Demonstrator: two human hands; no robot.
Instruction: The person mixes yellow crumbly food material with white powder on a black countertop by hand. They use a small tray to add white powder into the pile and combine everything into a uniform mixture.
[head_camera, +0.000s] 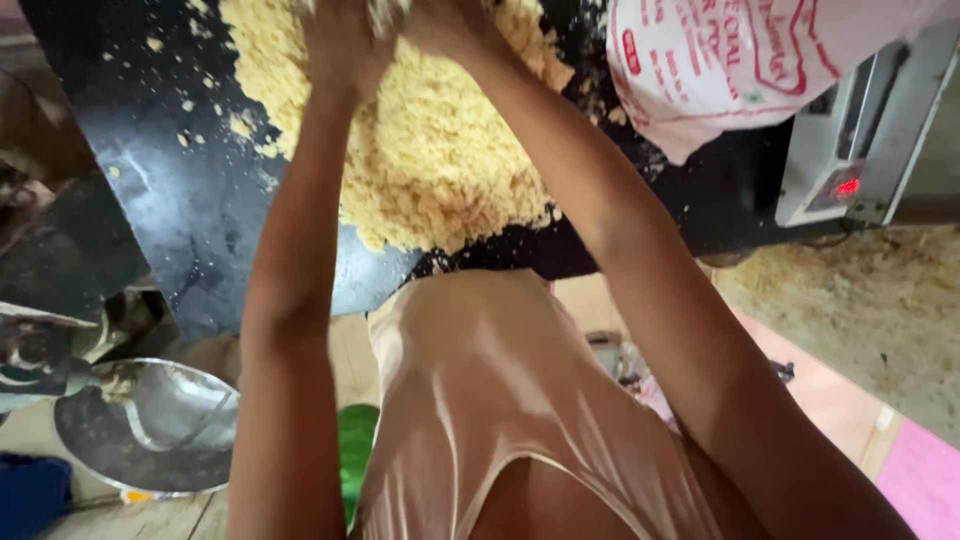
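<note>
A large heap of yellow crumbly dough (440, 150) lies on a black worktop (190, 190). Both my arms reach forward over it. My left hand (345, 35) and my right hand (445, 20) rest close together on the far part of the heap at the top edge of the view, dusted with crumbs. Most of each hand is cut off by the frame, so the fingers cannot be seen. Loose crumbs are scattered on the worktop to the left of the heap.
A white printed sack (720, 60) lies at the top right of the worktop. Beside it stands a grey weighing scale (870, 130) with a red lit display. A steel bowl (150, 430) sits low at the left. Crumbs cover a surface (860, 300) at the right.
</note>
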